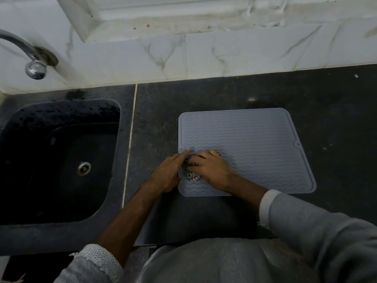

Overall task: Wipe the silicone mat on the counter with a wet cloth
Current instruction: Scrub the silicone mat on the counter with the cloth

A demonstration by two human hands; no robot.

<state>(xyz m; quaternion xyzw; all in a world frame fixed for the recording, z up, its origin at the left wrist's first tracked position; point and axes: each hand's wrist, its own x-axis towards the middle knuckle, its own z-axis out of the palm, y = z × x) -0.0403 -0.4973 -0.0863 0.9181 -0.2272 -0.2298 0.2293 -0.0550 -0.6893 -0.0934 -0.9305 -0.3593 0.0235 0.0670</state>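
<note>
Grey clothing (234, 262) fills the bottom of the view, and two sleeves are seen pushed back from two bare forearms. One silicone mat (255, 144), grey with wavy ribs and a raised rim, is laid flat on the dark counter (326, 111), just right of the one sink (61, 160). One cloth (191, 174), patterned in black and white checks, is bunched on the mat's near-left part. It is pressed down by the right hand (210, 168), whose fingers are laid over it and slightly curled; whether they are gripping or only pressing cannot be told, since that hand is blurred. The left hand (167, 172) is set on the mat's left edge, with its fingers straight and held together, touching the cloth. Most of the cloth is hidden under the hands. One tap (30, 58) is cut off at the left edge. No writing or brand mark can be read anywhere.
</note>
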